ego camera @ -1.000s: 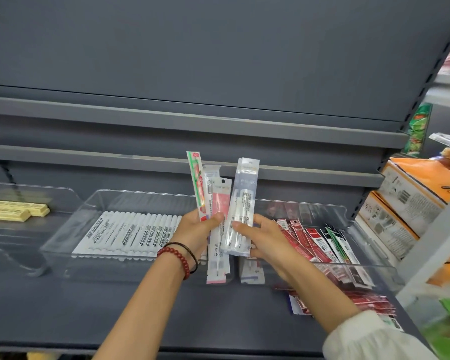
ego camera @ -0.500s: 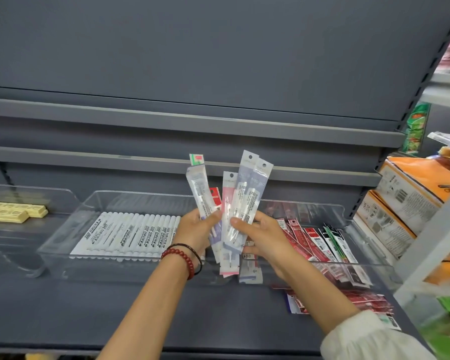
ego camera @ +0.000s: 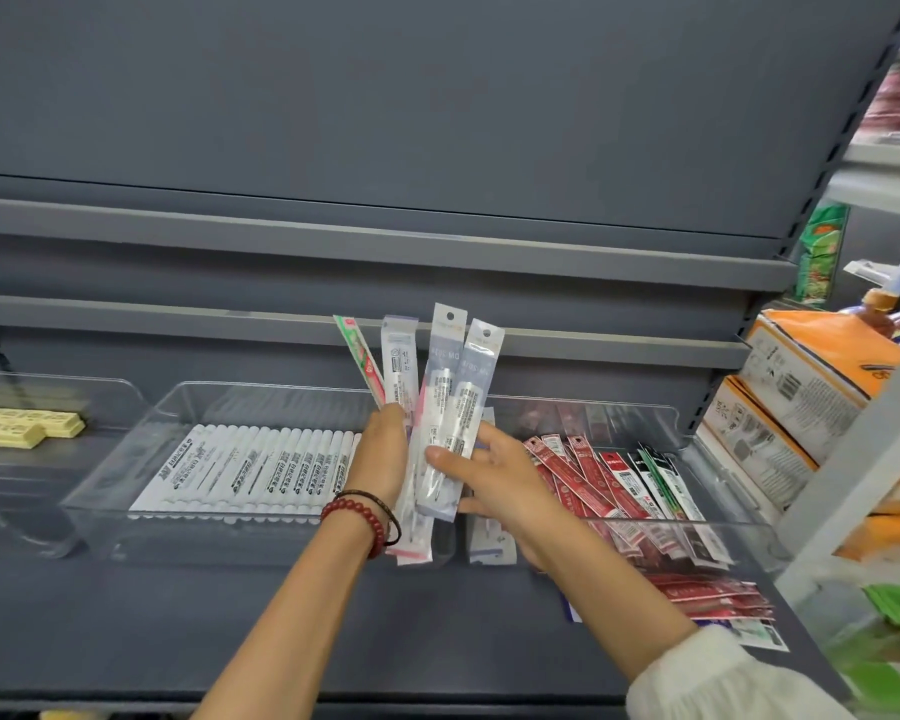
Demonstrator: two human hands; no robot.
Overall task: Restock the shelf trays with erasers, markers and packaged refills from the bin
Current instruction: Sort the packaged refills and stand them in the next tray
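Head view: the left grip [ego camera: 380,454] pinches a fan of long clear packaged refills [ego camera: 440,402], held upright above the dark grey shelf [ego camera: 178,626] where two trays meet. The right grip [ego camera: 494,480] clasps the frontmost packets, with the thumb across their faces and the fingers behind. A clear plastic tray [ego camera: 126,475] at the shelf's middle holds a row of white markers [ego camera: 250,465]. A second clear tray [ego camera: 744,517] toward the right edge holds red and black refill packets [ego camera: 593,470]. Yellow erasers [ego camera: 22,428] lie near the left edge. Loose red packets [ego camera: 713,595] lie at the front right corner.
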